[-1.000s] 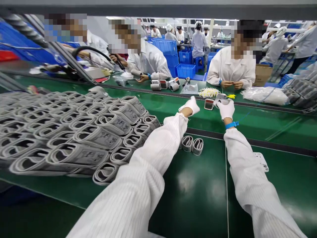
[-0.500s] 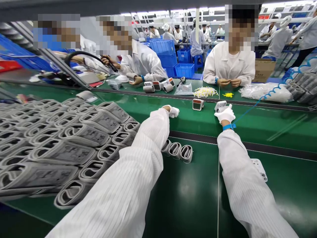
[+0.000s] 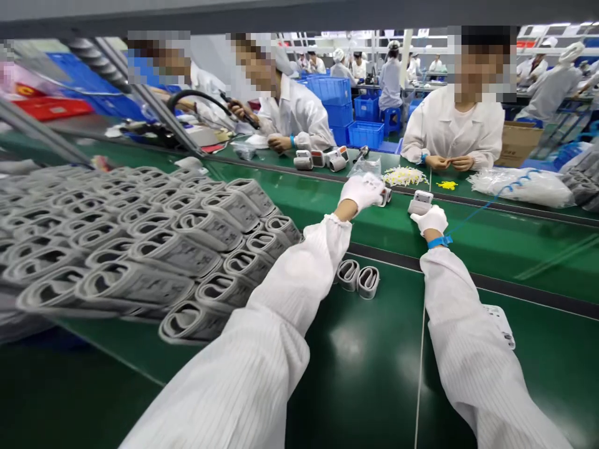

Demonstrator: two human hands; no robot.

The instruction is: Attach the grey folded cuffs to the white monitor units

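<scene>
My left hand [image 3: 361,191], in a white glove, reaches over the far green strip beside a small device [image 3: 385,197] with a grey cuff. The glove hides part of that device and the fingertips, and a white patch at the fingers is too small to make out. To the right, my gloved right hand [image 3: 431,220] is closed on the lower part of another white device [image 3: 421,202] with a grey band. A blue strap circles the right wrist. Two rolled grey cuffs [image 3: 368,282] stand near my left sleeve.
Many rolled grey cuffs [image 3: 159,249] are piled at the left. A white part [image 3: 501,325] lies beside my right sleeve. Across the bench are yellow-and-white pieces [image 3: 403,176], clear bags [image 3: 521,187], several devices [image 3: 304,160] and people in white coats. A blue coiled cord runs from my right wrist.
My left hand has moved right and up to the small device. The device at my right hand now stands more upright. The view has shifted, moving the scene to the right.
</scene>
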